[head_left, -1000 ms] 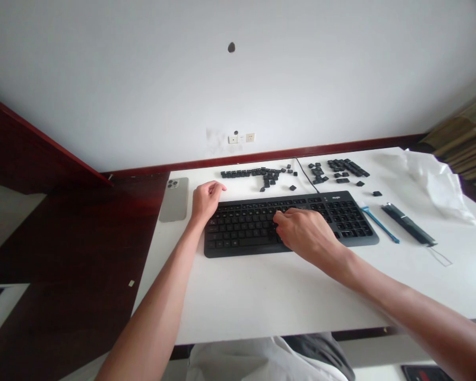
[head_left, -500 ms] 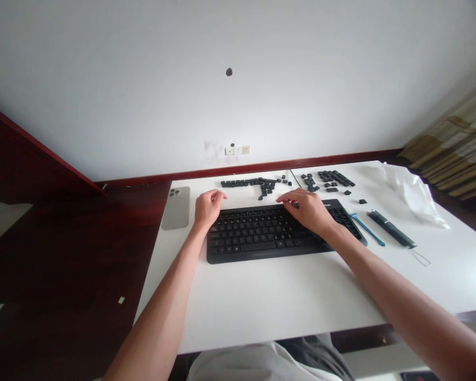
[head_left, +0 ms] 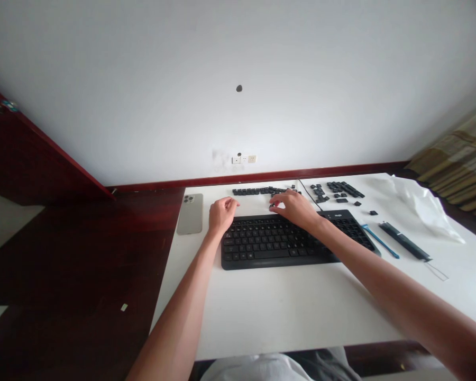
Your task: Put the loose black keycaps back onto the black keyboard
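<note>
A black keyboard [head_left: 277,243] lies on the white table [head_left: 285,312]. My left hand [head_left: 222,214] rests at the keyboard's far left corner with its fingers curled; nothing shows in them. My right hand [head_left: 295,207] reaches past the keyboard's far edge to a row of loose black keycaps [head_left: 254,191]. Its fingertips pinch together at a keycap there; the grip itself is too small to make out.
More loose keycaps [head_left: 339,190] lie in clusters at the back right. A phone [head_left: 191,214] lies face down left of the keyboard. A blue tool [head_left: 380,241], a black bar [head_left: 404,241] and a clear plastic bag [head_left: 424,206] sit to the right. The keyboard's cable [head_left: 307,191] runs to the wall.
My right hand has left the middle keys and moved away from me to the loose keycaps behind the keyboard. My left hand stayed at the keyboard's corner. The camera shifted.
</note>
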`<state>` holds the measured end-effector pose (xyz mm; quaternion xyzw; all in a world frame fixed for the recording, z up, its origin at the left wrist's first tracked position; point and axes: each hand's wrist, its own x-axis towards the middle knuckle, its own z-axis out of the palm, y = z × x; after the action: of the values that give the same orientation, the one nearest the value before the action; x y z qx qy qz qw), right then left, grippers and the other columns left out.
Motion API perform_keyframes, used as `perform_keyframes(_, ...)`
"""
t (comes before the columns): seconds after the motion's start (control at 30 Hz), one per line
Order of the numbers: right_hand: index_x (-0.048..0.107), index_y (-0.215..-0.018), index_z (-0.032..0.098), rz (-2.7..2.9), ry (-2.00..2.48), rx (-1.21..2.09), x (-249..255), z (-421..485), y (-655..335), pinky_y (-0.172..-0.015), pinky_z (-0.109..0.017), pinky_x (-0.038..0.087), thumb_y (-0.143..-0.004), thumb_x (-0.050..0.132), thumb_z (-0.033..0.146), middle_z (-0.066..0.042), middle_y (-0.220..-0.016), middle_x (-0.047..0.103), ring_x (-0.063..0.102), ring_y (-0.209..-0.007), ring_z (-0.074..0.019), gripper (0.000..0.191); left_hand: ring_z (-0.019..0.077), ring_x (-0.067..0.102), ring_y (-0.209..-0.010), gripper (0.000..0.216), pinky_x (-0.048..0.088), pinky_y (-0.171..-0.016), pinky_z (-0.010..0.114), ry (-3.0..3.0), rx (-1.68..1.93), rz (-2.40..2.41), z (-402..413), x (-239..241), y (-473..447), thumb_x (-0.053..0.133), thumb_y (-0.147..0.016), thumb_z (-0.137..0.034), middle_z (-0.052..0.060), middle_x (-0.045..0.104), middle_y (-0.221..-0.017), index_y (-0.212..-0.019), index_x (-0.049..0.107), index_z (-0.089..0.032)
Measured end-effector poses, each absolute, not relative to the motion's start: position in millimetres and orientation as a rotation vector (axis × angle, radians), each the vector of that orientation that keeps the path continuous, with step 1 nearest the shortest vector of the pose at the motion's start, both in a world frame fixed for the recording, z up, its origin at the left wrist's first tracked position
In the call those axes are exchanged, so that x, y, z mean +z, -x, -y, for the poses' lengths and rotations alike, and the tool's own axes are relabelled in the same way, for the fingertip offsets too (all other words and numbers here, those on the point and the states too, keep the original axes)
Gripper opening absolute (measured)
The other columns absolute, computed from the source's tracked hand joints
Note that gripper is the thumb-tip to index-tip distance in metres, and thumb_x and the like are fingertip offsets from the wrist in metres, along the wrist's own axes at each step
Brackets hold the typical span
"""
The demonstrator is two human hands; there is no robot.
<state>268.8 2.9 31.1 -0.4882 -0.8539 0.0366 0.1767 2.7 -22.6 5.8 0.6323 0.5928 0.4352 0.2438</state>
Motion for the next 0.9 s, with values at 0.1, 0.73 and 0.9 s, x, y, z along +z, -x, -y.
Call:
perform_keyframes(0.1, 0.079, -0.096, 0.023, 2.401, 1.433, 0.130, 26, -4, -264, -0.082, -0.040, 0.054, -0.091, 0.073, 0.027, -0.006, -0.091, 0.080, 0.071, -0.095, -0.0294, 0.009, 0.0157, 0.053, -0.061, 0.032, 0.033, -0.061, 0.028, -1.730, 1.179, -1.627, 23, 6, -2, 0.051, -0.091, -0.032, 0.000, 0.064, -0.062, -0.075, 0.075, -0.020)
perform_keyframes(0.73, 0.075, -0.109, 0.026, 2.060, 1.443, 0.315, 44, 30, -328, -0.074, -0.035, 0.053, -0.090, 0.067, 0.036, -0.004, -0.101, 0.078, 0.067, -0.080, -0.0218, 0.023, 0.0161, 0.056, -0.066, 0.032, 0.036, -0.065, 0.027, -1.759, 1.145, -1.654, 21, 4, -3, 0.051, -0.090, -0.032, 0.001, 0.070, -0.071, -0.077, 0.077, -0.020)
perform_keyframes(0.9, 0.079, -0.107, 0.027, 1.987, 1.472, 0.254, 43, 27, -344, -0.076, -0.038, 0.053, -0.089, 0.068, 0.036, -0.005, -0.099, 0.077, 0.066, -0.077, -0.0223, 0.022, 0.0148, 0.050, -0.061, 0.031, 0.032, -0.062, 0.027, -1.782, 1.134, -1.651, 21, 5, -4, 0.052, -0.090, -0.032, -0.001, 0.064, -0.065, -0.077, 0.077, -0.020)
